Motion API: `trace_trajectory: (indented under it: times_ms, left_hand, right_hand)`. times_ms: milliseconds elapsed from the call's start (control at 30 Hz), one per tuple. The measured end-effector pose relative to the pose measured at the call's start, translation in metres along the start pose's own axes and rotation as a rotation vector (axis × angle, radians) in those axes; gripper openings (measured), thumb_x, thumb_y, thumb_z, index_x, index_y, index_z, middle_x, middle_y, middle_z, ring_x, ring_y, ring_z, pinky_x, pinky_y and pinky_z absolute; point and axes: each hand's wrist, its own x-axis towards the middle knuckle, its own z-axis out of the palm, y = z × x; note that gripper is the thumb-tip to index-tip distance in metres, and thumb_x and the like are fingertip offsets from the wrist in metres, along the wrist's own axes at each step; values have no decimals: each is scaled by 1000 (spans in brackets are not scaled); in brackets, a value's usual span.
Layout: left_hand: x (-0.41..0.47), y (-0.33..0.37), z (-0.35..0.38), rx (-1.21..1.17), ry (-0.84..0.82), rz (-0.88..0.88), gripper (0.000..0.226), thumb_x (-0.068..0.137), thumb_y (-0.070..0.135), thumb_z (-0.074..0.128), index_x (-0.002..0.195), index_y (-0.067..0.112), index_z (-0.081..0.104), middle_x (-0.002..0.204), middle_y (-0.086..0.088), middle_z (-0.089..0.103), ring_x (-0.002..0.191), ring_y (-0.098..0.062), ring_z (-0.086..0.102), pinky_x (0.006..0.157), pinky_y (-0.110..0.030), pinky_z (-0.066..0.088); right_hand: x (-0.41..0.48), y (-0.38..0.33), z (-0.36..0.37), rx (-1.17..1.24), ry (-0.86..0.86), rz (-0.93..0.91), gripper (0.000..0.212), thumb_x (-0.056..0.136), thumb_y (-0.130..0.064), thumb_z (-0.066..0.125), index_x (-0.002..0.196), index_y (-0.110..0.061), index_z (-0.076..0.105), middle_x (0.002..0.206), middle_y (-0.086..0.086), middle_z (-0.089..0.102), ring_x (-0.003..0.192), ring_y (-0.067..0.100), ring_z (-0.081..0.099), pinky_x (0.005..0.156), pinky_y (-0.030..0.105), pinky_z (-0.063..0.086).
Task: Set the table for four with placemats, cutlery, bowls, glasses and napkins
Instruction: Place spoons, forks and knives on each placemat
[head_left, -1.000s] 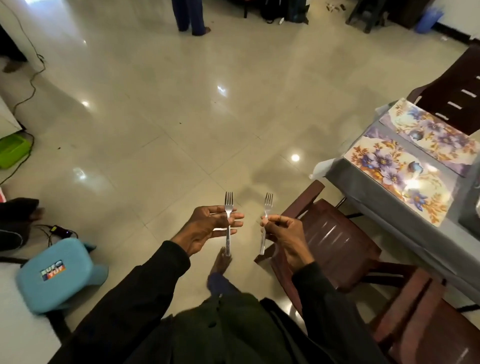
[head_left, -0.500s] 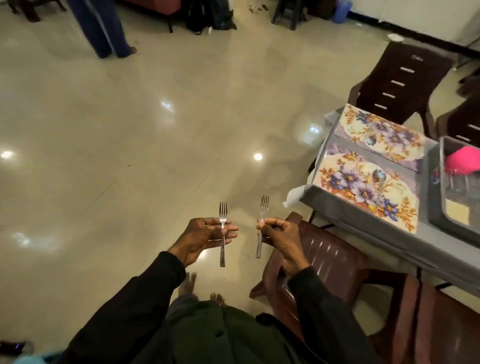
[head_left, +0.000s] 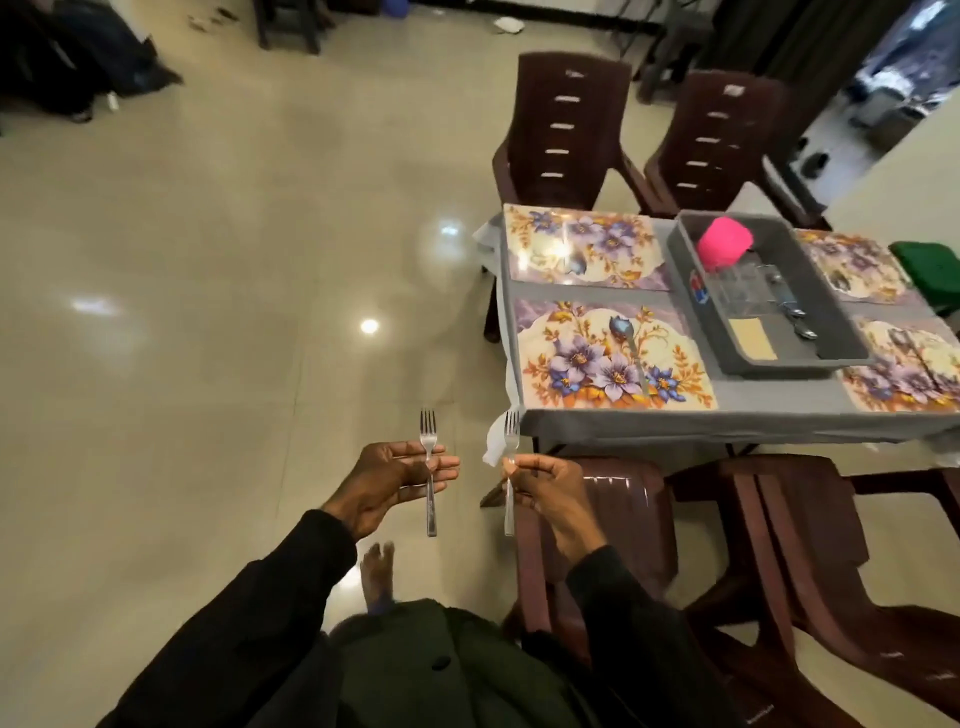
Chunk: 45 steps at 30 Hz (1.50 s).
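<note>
My left hand (head_left: 395, 480) holds a steel fork (head_left: 429, 467) upright, tines up. My right hand (head_left: 543, 486) pinches a second fork (head_left: 510, 467) the same way, just left of the table's near corner. The grey-clothed table (head_left: 675, 423) carries several floral placemats; the nearest one (head_left: 608, 356) lies at the near left corner, another (head_left: 582, 247) behind it. A grey tray (head_left: 691, 275) in the middle holds a pink object (head_left: 723, 243), clear glasses, spoons and a beige napkin (head_left: 752, 339).
Dark brown plastic chairs stand around the table: two on the near side (head_left: 597, 525) (head_left: 810, 561), two on the far side (head_left: 563, 135) (head_left: 717, 140). A green box (head_left: 930, 270) sits at the right edge. Glossy tiled floor (head_left: 208, 312) spreads to the left.
My view has swung right and closer to the table, which now shows all its placemats and the tray. Both hands keep their forks upright in the same grip.
</note>
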Motion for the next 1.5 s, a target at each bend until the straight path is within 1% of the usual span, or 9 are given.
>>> trace_trajectory:
  times_ms: [100, 333, 533, 700, 867, 1033, 1200, 1333, 1500]
  left_hand:
    - [33, 41, -10, 66, -76, 6, 28, 97, -7, 58, 124, -4, 62, 113, -19, 75, 107, -33, 73, 96, -41, 58]
    - [94, 98, -18, 66, -129, -47, 25, 99, -2, 56, 122, -7, 62, 113, -22, 74, 107, -37, 72, 95, -44, 58]
    - [154, 135, -15, 92, -132, -71, 25, 98, 0, 59, 122, -5, 63, 115, -22, 74, 107, -36, 72, 94, -43, 59]
    - [199, 171, -14, 115, -86, -74, 25, 99, -2, 57, 123, -5, 63, 115, -20, 74, 107, -35, 73, 93, -43, 59]
    - [229, 195, -16, 66, -12, -68, 26, 99, 1, 58, 124, -6, 62, 115, -20, 74, 107, -35, 73, 91, -41, 60]
    - [249, 208, -17, 42, 28, -90, 27, 99, 3, 59, 124, -5, 62, 115, -21, 74, 108, -36, 72, 95, -43, 59]
    - [267, 219, -20, 41, 42, -102, 27, 98, 0, 59, 125, -5, 62, 115, -20, 74, 108, -36, 72, 96, -44, 58]
    - [280, 226, -21, 46, 27, -123, 26, 98, -1, 59, 124, -5, 63, 115, -20, 74, 107, -35, 73, 92, -41, 59]
    - [301, 240, -23, 69, -47, -142, 25, 98, 0, 59, 122, -6, 63, 114, -21, 74, 106, -36, 73, 92, -42, 59]
  right_hand:
    - [31, -13, 11, 39, 96, -16, 11, 85, -8, 79, 95, -6, 76, 91, 14, 77, 79, 20, 72, 72, 30, 61]
    - [108, -30, 13, 49, 265, 18, 18, 85, -7, 79, 99, 5, 75, 96, 27, 74, 80, 30, 68, 75, 40, 55]
    - [196, -46, -6, -26, 376, 36, 11, 80, 1, 80, 89, -2, 75, 81, 12, 73, 70, 19, 65, 58, 27, 54]
    - [279, -50, -20, -228, 416, 21, 27, 71, 3, 85, 64, -20, 73, 78, 6, 77, 81, 24, 73, 83, 42, 61]
    - [339, -47, -22, -449, 432, -13, 5, 82, 8, 72, 79, 9, 76, 86, 25, 75, 88, 38, 73, 75, 27, 52]
    - [368, -35, -19, -560, 393, 40, 8, 88, -1, 72, 89, 1, 80, 95, 17, 77, 91, 30, 72, 84, 29, 53]
    - [374, -36, -13, -546, 430, 119, 7, 90, -1, 71, 93, -1, 77, 94, 9, 75, 81, 19, 66, 60, 13, 42]
    - [375, -34, -10, -614, 444, 117, 11, 92, -3, 67, 87, -3, 76, 89, 9, 75, 81, 20, 67, 78, 29, 56]
    - [374, -34, -8, -716, 430, 92, 17, 92, -3, 64, 81, -2, 77, 83, 8, 75, 76, 20, 70, 78, 34, 60]
